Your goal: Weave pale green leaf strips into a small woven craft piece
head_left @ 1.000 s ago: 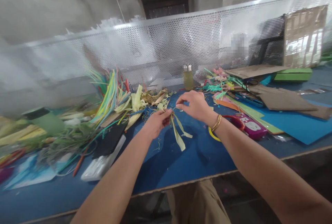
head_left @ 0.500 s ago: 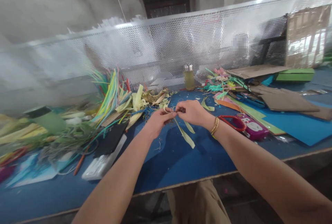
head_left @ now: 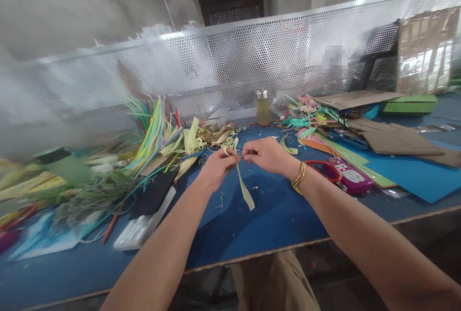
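My left hand (head_left: 219, 168) is closed in a pinch on a pale green corn husk strip (head_left: 246, 195). One end of the strip dangles over the blue table (head_left: 281, 220), and a short curled piece stands above the fingers. Close beside it, my right hand (head_left: 265, 155) has thumb and fingers pressed together, fingertips nearly meeting those of the left. What the right fingertips hold, if anything, is too small to make out. Behind the left hand lies a heap of corn husks (head_left: 192, 139). Another husk piece (head_left: 287, 146) lies just past the right hand.
Colourful pipe cleaners (head_left: 153, 131), a black phone-like slab (head_left: 154, 195) and a white box (head_left: 139, 228) are on the left. A glass jar (head_left: 262, 108) stands at the back. Red-handled scissors (head_left: 324, 171), a purple case (head_left: 355, 179) and cardboard sheets (head_left: 401, 137) are right.
Two husk ends hung below my hands before; one hangs now, further left. A curled end has risen above my left fingers. Both hands have shifted slightly left.
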